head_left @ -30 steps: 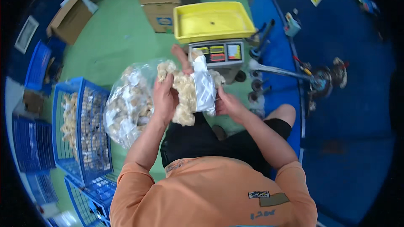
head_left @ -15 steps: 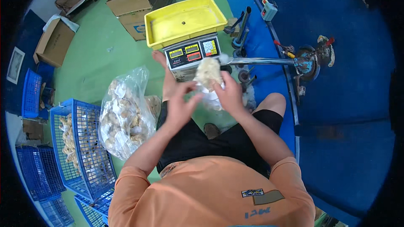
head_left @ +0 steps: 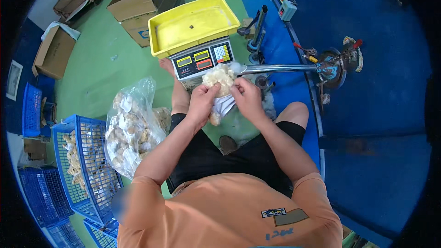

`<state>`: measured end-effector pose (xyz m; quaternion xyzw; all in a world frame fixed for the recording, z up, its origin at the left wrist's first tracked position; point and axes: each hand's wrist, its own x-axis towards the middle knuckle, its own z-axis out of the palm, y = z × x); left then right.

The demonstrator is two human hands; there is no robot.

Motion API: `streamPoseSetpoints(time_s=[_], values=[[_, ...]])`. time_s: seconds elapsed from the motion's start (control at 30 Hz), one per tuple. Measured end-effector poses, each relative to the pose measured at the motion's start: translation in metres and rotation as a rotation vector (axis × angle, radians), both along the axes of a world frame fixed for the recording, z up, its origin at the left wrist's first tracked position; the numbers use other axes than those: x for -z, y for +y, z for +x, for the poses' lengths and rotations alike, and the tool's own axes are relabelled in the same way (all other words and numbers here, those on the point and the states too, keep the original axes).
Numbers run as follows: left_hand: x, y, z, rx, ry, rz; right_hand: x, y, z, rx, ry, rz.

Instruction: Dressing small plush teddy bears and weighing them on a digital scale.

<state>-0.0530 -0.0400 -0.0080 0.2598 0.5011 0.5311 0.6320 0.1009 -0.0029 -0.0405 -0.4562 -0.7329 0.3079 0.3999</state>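
Between my hands is a fluffy cream plush toy (head_left: 219,78) with a white label or cloth part (head_left: 224,105) hanging below it. My left hand (head_left: 201,103) is closed on its left side, thumb pressed into the pile. The fingertips of my right hand (head_left: 248,96) pinch its right edge. A small tan piece hangs beneath my left hand; whether it belongs to the toy I cannot tell. Close behind the toy, white fluff (head_left: 237,68) sits at the end of a horizontal metal tube (head_left: 280,68).
A digital scale (head_left: 187,74) carrying a yellow tray (head_left: 158,41) stands ahead. To my left are a clear bag (head_left: 146,93) of plush pieces and a blue crate (head_left: 98,195) holding more. Cardboard boxes (head_left: 138,27) stand farther back. A blue machine panel (head_left: 376,101) fills the right.
My left hand has come in from beside the toy and now grips it. The toy has turned and sits lower, and the view has shifted slightly.
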Motion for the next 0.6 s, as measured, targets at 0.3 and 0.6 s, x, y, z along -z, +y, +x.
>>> streamPoseSetpoints(time_s=[0.3,0.6], values=[[-0.018,0.027,-0.021,0.113,0.18,0.095,-0.005,0.012,0.003,-0.035,0.856,-0.767],[-0.033,0.078,-0.008,0.358,0.599,0.479,-0.008,-0.002,0.0,0.016,1.138,-0.792]])
